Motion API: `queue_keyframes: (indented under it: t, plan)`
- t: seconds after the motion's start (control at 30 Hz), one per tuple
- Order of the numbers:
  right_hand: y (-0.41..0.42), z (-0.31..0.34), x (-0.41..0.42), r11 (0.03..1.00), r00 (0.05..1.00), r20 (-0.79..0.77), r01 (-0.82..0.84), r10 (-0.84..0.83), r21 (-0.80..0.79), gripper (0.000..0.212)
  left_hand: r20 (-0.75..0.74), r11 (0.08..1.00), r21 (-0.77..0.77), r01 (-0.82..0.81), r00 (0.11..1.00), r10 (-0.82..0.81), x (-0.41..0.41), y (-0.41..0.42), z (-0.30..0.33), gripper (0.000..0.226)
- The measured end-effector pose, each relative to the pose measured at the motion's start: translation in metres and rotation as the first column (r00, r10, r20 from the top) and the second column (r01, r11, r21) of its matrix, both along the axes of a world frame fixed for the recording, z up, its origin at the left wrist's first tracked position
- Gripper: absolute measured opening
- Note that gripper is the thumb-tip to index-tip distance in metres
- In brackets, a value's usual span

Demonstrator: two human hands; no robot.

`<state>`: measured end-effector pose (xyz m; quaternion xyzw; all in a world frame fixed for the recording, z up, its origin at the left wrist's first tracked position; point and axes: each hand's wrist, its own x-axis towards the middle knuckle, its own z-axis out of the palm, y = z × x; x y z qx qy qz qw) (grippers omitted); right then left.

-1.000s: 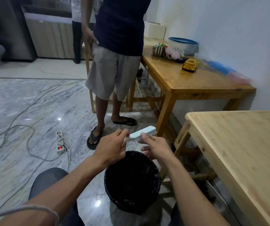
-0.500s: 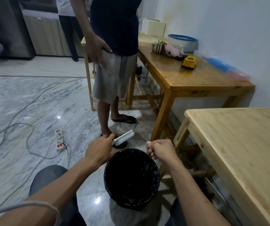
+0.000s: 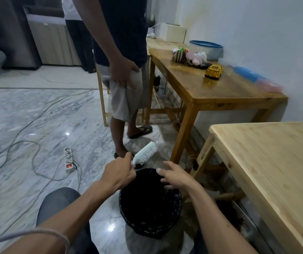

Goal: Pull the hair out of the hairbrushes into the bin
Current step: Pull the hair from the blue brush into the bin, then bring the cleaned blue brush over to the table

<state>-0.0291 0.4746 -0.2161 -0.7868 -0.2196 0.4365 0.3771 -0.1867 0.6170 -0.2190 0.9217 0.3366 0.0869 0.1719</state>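
Note:
A white hairbrush (image 3: pixel 145 153) points up and to the right, bristles facing down-right, just beyond the far rim of the bin. My left hand (image 3: pixel 118 173) grips its handle. The black bin (image 3: pixel 149 219) stands on the marble floor between my knees. My right hand (image 3: pixel 176 177) hovers over the bin's far right rim with fingers spread and nothing visible in it, a short gap away from the brush. I cannot make out any hair in the bristles.
A person (image 3: pixel 126 70) in grey shorts and sandals stands close behind the bin. A power strip (image 3: pixel 68 159) and cables lie on the floor at left. A light wooden table (image 3: pixel 275 171) is at right, a darker table (image 3: pixel 218 88) with toys beyond it.
My right hand went from pinching at the bristles to a closed fist over the bin, and now its fingers are spread. The brush has tilted away to the left.

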Motion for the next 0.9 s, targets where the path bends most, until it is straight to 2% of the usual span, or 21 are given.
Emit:
queue_keyframes:
  t: [0.1, 0.17, 0.23, 0.3, 0.47, 0.6, 0.77, 0.9]
  plan:
    - [0.008, 0.005, -0.004, 0.986, 0.986, -0.109, 0.134, -0.123, 0.100, 0.062, 0.080, 0.985, -0.172, 0.021, 0.997, -0.008, 0.005, -0.004, 0.007, 0.016]
    - [0.012, 0.010, -0.004, 0.959, 0.976, -0.144, 0.194, -0.166, 0.207, 0.041, 0.134, 0.963, -0.263, 0.055, 0.991, -0.021, 0.009, -0.009, 0.013, 0.013]
    - [0.014, 0.018, -0.002, 0.903, 0.954, -0.192, 0.284, -0.231, 0.323, 0.023, 0.185, 0.943, -0.324, 0.078, 0.983, -0.018, 0.015, -0.016, 0.020, 0.014]
    - [0.014, 0.028, 0.003, 0.851, 0.924, -0.238, 0.370, -0.297, 0.373, 0.020, 0.232, 0.934, -0.345, 0.095, 0.973, -0.013, 0.021, -0.023, 0.030, 0.014]
    - [0.004, 0.060, 0.031, 0.775, 0.878, -0.206, 0.479, -0.433, 0.413, 0.018, 0.286, 0.963, -0.196, 0.185, 0.950, -0.125, 0.044, -0.039, 0.060, 0.026]
    - [-0.019, 0.096, 0.057, 0.673, 0.823, -0.168, 0.545, -0.542, 0.500, 0.015, 0.361, 0.959, -0.119, 0.258, 0.911, -0.200, 0.071, -0.056, 0.089, 0.028]
    - [-0.068, 0.135, 0.088, 0.588, 0.757, -0.135, 0.594, -0.639, 0.549, 0.021, 0.420, 0.928, -0.059, 0.368, 0.853, -0.311, 0.108, -0.093, 0.126, 0.025]
    - [-0.119, 0.155, 0.110, 0.501, 0.668, -0.131, 0.659, -0.732, 0.561, 0.023, 0.429, 0.888, -0.018, 0.460, 0.805, -0.409, 0.138, -0.136, 0.143, 0.028]
